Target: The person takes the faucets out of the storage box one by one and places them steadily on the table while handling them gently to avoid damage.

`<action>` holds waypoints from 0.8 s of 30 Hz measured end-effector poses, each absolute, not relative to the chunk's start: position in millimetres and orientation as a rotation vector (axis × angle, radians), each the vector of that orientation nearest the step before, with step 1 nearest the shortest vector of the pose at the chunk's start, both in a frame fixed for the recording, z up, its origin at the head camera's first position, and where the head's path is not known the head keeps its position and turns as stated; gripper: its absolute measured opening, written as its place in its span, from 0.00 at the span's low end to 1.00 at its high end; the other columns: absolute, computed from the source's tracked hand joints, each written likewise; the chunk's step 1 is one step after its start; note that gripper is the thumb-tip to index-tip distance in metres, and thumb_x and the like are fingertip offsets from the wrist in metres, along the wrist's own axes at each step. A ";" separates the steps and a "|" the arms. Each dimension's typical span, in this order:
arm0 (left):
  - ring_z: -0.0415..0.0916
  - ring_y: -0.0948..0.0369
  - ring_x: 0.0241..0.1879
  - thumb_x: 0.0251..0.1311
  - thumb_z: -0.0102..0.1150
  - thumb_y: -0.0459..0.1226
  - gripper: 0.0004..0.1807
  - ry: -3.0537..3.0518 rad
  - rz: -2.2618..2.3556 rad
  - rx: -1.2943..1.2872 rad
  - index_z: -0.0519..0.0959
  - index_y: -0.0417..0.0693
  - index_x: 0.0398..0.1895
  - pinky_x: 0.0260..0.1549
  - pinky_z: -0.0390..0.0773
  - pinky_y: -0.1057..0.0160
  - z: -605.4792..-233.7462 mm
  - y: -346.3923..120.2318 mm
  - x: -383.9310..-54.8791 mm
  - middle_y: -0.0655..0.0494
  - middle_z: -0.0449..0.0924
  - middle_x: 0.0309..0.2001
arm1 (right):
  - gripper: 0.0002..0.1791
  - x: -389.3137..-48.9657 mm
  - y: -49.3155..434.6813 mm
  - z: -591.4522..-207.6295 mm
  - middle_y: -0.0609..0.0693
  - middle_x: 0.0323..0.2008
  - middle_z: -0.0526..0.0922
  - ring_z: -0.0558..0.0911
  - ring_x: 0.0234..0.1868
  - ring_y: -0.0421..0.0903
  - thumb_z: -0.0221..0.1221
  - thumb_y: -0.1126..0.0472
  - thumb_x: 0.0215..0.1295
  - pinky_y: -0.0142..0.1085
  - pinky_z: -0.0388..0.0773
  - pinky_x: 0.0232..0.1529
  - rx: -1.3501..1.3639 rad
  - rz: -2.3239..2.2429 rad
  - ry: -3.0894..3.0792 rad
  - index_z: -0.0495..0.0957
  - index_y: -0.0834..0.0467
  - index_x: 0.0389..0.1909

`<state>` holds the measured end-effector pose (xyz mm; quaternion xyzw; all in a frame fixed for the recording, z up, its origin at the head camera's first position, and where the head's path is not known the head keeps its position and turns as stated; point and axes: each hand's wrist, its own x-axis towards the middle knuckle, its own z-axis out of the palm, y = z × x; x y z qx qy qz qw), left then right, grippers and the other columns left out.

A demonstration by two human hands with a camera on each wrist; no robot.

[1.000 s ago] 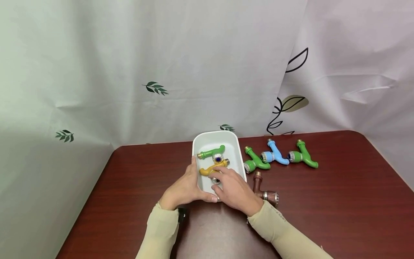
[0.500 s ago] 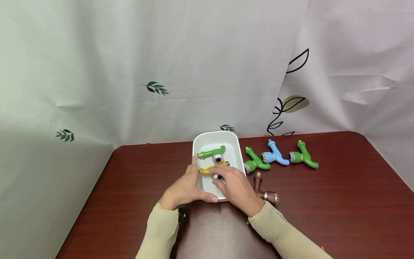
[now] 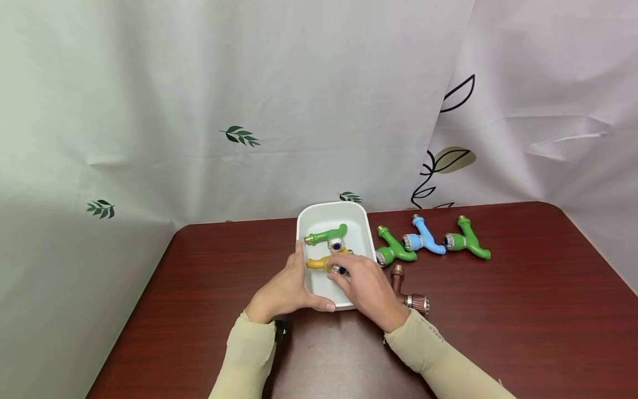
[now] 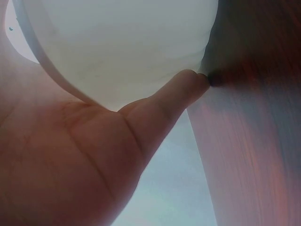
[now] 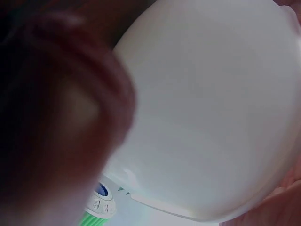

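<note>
In the white tray [image 3: 358, 230], near half: yellow tap [image 3: 317, 263], spout pointing left. My right hand [image 3: 366, 285] has it, thumb and fingers curled in a pinch over its middle; the hand hides part of the tap, so exact contact is unclear to me. Inner green tap [image 3: 326, 236] sits just on its far side, knob close against it; can't tell if touching. Left hand [image 3: 286, 288] is spread around the tray's near-left corner, fingers straight along the left wall, thumb along the near wall.

Risks as I judge them: a sideways nudge could knock the yellow tap into the inner green tap and skew both; rounded, glossy body might roll out of the pinch. If my left hand eases off, a push could slide the tray right, into the left green tap [image 3: 396, 250] just beside it. My right forearm, low over the brown tap [image 3: 397, 281], could bump it.

Farther right on the counter [image 3: 523, 332]: blue tap [image 3: 423, 238], then right green tap [image 3: 468, 239].
</note>
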<state>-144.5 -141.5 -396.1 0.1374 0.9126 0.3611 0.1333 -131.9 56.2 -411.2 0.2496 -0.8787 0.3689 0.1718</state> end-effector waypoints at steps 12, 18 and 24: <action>0.70 0.50 0.58 0.31 0.86 0.55 0.86 2.640 1.066 0.404 0.27 0.38 0.79 0.57 0.71 0.52 -395.7 -141.9 -144.7 0.35 0.54 0.73 | 0.08 -134.2 60.9 -407.9 0.45 0.44 0.87 0.85 0.45 0.42 0.71 0.63 0.60 0.39 0.81 0.45 0.659 1.037 -2.493 0.86 0.52 0.40; 0.69 0.51 0.59 0.31 0.86 0.55 0.86 2.639 1.075 0.413 0.28 0.38 0.79 0.56 0.71 0.52 -396.0 -141.7 -145.4 0.35 0.55 0.72 | 0.08 -133.9 63.4 -405.5 0.45 0.43 0.87 0.85 0.42 0.41 0.71 0.63 0.61 0.39 0.80 0.40 0.637 1.030 -2.503 0.86 0.52 0.40; 0.67 0.51 0.59 0.30 0.86 0.55 0.86 2.629 1.102 0.435 0.28 0.41 0.80 0.55 0.72 0.52 -397.1 -141.6 -145.8 0.37 0.56 0.71 | 0.08 -134.0 65.8 -404.2 0.44 0.42 0.87 0.84 0.42 0.41 0.71 0.65 0.60 0.39 0.80 0.40 0.625 1.067 -2.489 0.86 0.53 0.40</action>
